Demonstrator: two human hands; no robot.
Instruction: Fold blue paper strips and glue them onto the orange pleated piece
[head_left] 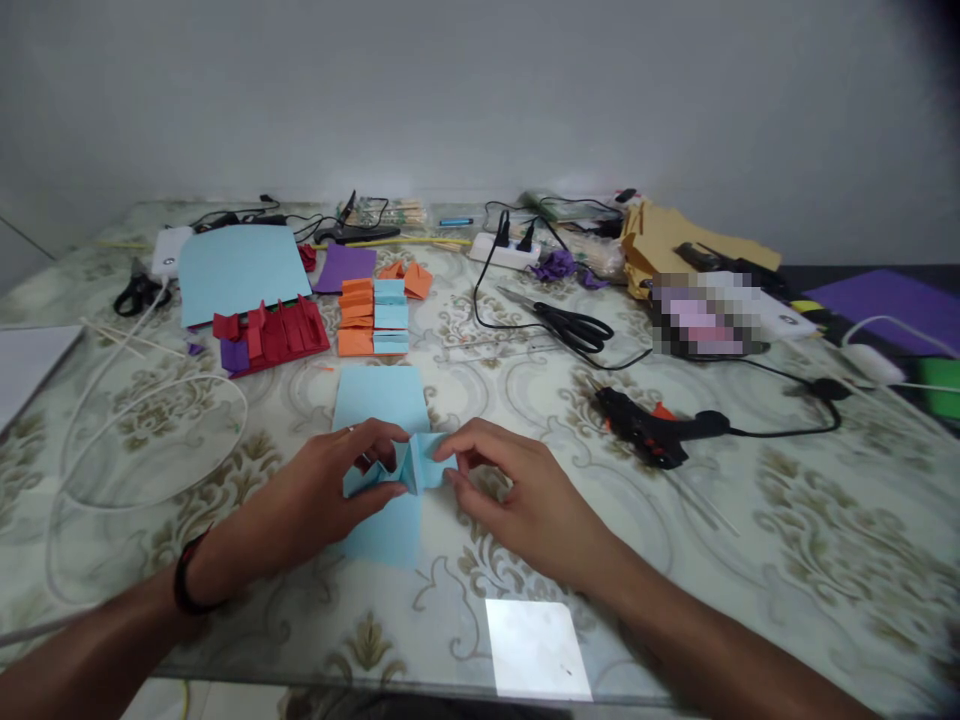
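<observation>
A small light blue paper piece (426,462), creased into pleats, is held between my two hands at the middle of the table. My left hand (341,475) pinches its pleated left part between thumb and fingers. The flat right end of it is between the thumb and fingertips of my right hand (514,480). Beneath them lies a light blue sheet (382,395), partly covered by my left hand. Behind it stand folded orange strips (356,315) and folded light blue strips (391,315), side by side.
Folded red pieces (289,337) and a light blue stack (244,268) lie at the left. Scissors (574,325), a glue gun (660,425) with its cord, and a power strip (506,250) are to the right and back.
</observation>
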